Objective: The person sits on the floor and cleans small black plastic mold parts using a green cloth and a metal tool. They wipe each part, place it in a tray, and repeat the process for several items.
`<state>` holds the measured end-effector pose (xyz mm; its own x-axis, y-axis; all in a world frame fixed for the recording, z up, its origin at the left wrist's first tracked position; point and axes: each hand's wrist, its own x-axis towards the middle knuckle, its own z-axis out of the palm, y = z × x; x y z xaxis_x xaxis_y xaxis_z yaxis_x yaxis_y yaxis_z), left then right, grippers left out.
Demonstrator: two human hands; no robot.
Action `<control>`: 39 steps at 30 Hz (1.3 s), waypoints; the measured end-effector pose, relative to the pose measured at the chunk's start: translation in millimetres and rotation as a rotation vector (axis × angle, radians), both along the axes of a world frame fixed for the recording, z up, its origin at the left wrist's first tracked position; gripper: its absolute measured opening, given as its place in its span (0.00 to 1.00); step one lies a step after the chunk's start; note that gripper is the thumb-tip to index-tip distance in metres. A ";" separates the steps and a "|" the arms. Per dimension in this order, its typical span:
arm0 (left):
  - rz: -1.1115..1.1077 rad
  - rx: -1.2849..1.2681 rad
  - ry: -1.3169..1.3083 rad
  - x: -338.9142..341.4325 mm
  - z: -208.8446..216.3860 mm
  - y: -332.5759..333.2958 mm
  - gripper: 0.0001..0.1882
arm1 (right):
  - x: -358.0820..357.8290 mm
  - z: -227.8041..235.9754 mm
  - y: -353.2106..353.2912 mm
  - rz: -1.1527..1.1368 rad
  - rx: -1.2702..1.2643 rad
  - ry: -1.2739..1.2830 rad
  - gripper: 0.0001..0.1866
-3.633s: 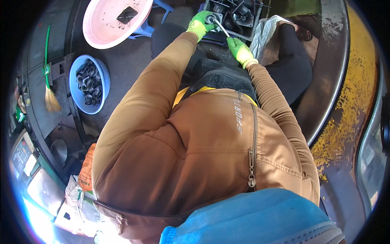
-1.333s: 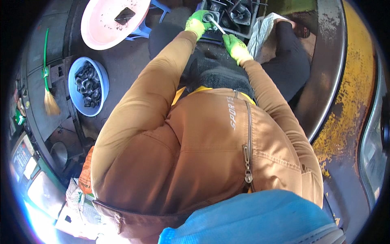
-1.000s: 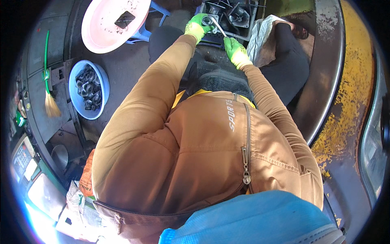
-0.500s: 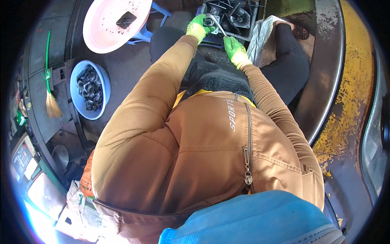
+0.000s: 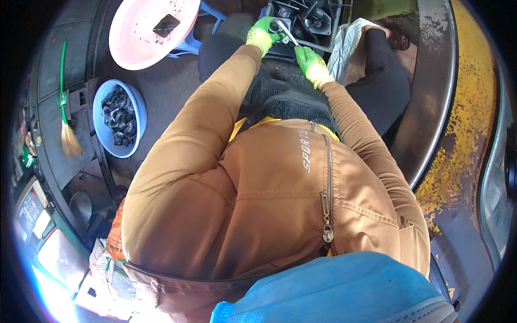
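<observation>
My left hand [image 5: 262, 36], in a green and yellow glove, is closed around a dark molded part [image 5: 279, 25] with a squarish flange. A slim, light metal hand tool [image 5: 288, 33] is gripped in my right hand [image 5: 312, 65], gloved the same way. Its far end rests at or very near the part; the exact contact is too small to tell, as is the kind of tool. Just beyond both hands stands a grey crate [image 5: 328, 49] holding several black molded parts [image 5: 315, 22] with square flanges.
A pink basin [image 5: 128, 46] with a dark square piece [image 5: 166, 25] and crumbs sits on a blue stool [image 5: 189, 44] at the far left. Nearer is a blue basin [image 5: 141, 110] of black parts. A green broom [image 5: 63, 102] hangs left. Worn yellow machinery [image 5: 458, 118] borders the right.
The tool and my right hand have shifted slightly to the left, with the tool's tip tilted a little more toward the part. My left hand has barely moved.
</observation>
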<state>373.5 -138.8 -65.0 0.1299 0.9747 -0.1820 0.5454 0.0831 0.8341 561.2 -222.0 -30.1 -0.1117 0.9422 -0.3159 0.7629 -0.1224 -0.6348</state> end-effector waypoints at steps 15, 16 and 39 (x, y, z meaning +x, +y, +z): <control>-0.046 0.062 0.029 -2.9 -15.8 5.1 0.31 | 3.2 13.0 -1.4 -0.009 -0.061 -0.126 0.26; -0.053 0.042 0.034 -2.7 -15.8 6.6 0.32 | 3.2 12.6 -1.1 0.020 -0.092 -0.158 0.27; -0.057 0.095 0.010 -0.5 -3.9 -0.2 0.31 | 1.2 33.4 -0.4 -0.150 -0.002 0.014 0.27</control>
<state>373.0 -139.0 -69.0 0.1839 0.9788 -0.0903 0.5555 -0.0277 0.8311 562.4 -222.4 3.4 0.0259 0.9480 -0.3172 0.7268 -0.2357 -0.6451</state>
